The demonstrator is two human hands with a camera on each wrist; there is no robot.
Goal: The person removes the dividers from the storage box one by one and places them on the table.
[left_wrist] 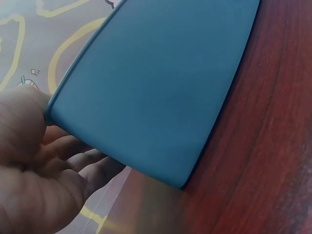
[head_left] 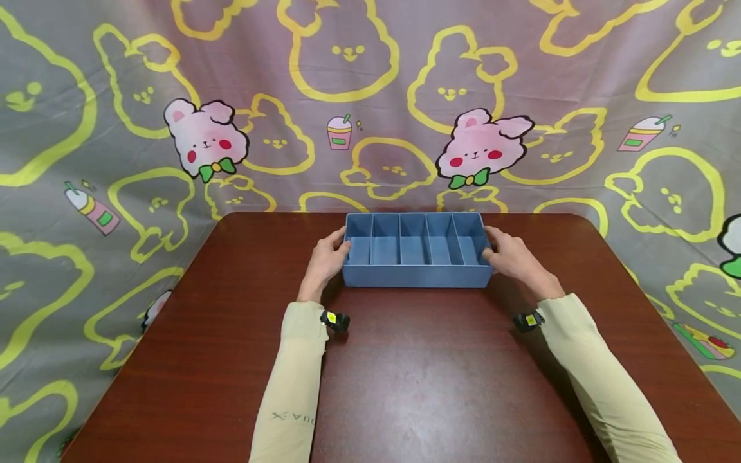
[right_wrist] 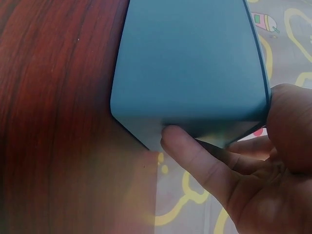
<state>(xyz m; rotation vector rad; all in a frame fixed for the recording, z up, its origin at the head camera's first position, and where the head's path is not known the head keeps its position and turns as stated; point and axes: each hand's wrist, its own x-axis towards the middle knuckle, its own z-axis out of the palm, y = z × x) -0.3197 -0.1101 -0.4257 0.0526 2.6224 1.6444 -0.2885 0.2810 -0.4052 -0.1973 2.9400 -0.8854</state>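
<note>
A blue-grey organizer box (head_left: pixel 417 276) with several side-by-side compartments sits at the far part of the table. No items show inside its compartments. My left hand (head_left: pixel 325 262) grips the box's left end, thumb hooked over the rim and fingers along the outside. At the opposite end, my right hand (head_left: pixel 517 258) holds it the same way, its thumb over the rim. In the left wrist view the box's long wall (left_wrist: pixel 161 92) fills the middle, with the fingers partly behind the end. The right wrist view shows one fingertip (right_wrist: pixel 174 135) against the end wall.
The dark red-brown wooden table (head_left: pixel 417 373) reaches toward me, with its far edge just behind the box. A patterned cloth curtain (head_left: pixel 393 122) hangs behind and along both sides. Small black wrist cameras (head_left: pixel 336 320) sit over the long pale sleeves (head_left: pixel 295 379).
</note>
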